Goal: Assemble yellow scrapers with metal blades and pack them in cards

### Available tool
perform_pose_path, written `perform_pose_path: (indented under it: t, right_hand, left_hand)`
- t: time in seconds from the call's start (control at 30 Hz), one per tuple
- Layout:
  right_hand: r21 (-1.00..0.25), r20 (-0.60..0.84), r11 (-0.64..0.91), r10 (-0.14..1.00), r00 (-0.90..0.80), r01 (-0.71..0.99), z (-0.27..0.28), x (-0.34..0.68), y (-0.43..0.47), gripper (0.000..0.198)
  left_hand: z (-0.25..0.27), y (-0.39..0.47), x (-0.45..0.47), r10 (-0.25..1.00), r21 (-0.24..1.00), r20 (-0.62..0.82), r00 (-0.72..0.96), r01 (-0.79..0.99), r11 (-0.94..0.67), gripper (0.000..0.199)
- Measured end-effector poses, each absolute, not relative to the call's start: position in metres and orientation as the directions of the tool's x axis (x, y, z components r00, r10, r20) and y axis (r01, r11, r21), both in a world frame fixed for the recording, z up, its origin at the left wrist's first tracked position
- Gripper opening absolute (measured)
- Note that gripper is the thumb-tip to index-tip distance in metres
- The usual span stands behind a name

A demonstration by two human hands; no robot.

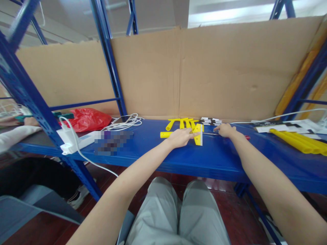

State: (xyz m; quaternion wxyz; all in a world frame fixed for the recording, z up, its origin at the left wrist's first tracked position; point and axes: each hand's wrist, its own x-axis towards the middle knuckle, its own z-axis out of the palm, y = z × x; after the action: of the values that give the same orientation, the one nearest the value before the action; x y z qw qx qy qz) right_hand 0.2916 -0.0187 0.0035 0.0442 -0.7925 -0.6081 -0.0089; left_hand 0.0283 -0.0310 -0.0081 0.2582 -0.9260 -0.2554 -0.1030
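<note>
My left hand is closed around a yellow scraper over the blue table. The scraper's wide head, with a pale blade strip along its edge, points right, and its round handle shows left of my fingers. My right hand is to the right, low over the tabletop, its fingers drawn together and pointing left. Whatever they pinch is too small to make out. A screwdriver with a red handle lies by that hand; its thin shaft shows left of the fingers, and the hand hides its middle.
Several yellow scrapers lie behind my left hand, beside black-and-white strips. Yellow tubes lie at right. On the left are a red bag, white cables and a power strip. Cardboard stands behind; another person's sleeve shows far left.
</note>
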Motion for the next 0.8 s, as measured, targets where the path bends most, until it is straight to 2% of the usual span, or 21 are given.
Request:
perform_pose_path:
  t: [0.13, 0.4, 0.53, 0.7, 0.8]
  right_hand:
    - [-0.066, 0.097, -0.238, 0.965, 0.244, 0.969, 0.001, 0.292, -0.017, 0.048]
    - [-0.08, 0.231, -0.173, 0.955, 0.187, 0.982, -0.003, 0.293, -0.013, 0.024]
    - [-0.154, 0.237, -0.209, 0.941, 0.241, 0.966, -0.006, 0.29, -0.009, 0.017]
    - [-0.224, 0.176, -0.271, 0.934, 0.312, 0.936, -0.005, 0.284, -0.009, 0.013]
    - [-0.299, 0.204, -0.222, 0.935, 0.289, 0.928, -0.001, 0.283, -0.01, 0.013]
  left_hand:
    - [-0.008, -0.031, 0.028, 0.415, -0.425, 0.325, 0.85, 0.523, -0.739, 0.046]
    - [-0.009, -0.031, 0.028, 0.414, -0.413, 0.32, 0.852, 0.519, -0.748, 0.049]
    - [-0.009, -0.031, 0.028, 0.411, -0.419, 0.306, 0.859, 0.509, -0.752, 0.053]
    - [-0.008, -0.033, 0.03, 0.406, -0.448, 0.279, 0.87, 0.492, -0.746, 0.053]
    - [-0.008, -0.033, 0.03, 0.392, -0.462, 0.273, 0.879, 0.477, -0.748, 0.053]
